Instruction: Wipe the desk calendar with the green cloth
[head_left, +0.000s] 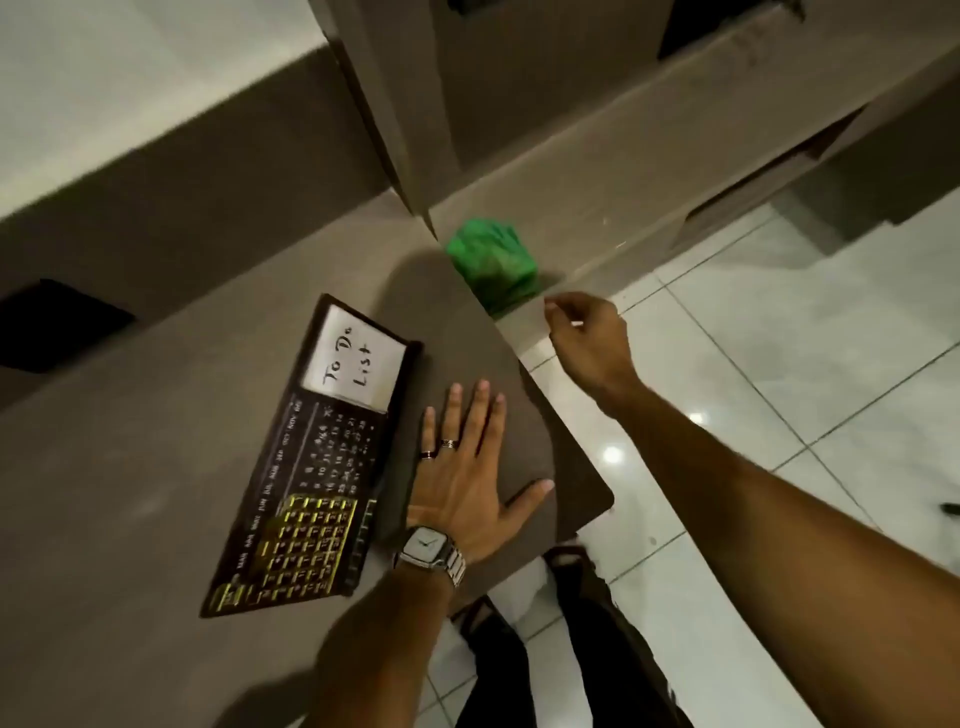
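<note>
A: What fills most of the view?

B: A grey-brown desk (156, 441) with a rounded corner near the person, and a second surface of the same colour (597, 208) running off behind it. White glossy floor tiles (779, 415) lie to the right.

A: And the calendar?

B: The desk calendar (317, 462) lies flat on the desk, a long dark slab set at a slant. A white card reading "To Do List" (356, 361) sits at its far end, date numbers in the middle, yellow grids at the near end.

A: Where is the cloth?

B: The green cloth (491, 257) is bunched up on the farther surface, beyond the desk's curved edge and well apart from the calendar. Nothing touches it.

A: The hands?

B: The left hand (467, 467) is pressed flat on the desk just beside the calendar's right edge, fingers spread, grasping nothing. The right hand (589, 338) hangs in the air near the cloth, just to its right, fingers loosely curled and empty.

A: Anything smaller?

B: A square-faced wristwatch (428, 551) on a metal band on the left wrist, and two rings (439, 449) on that hand's fingers
</note>
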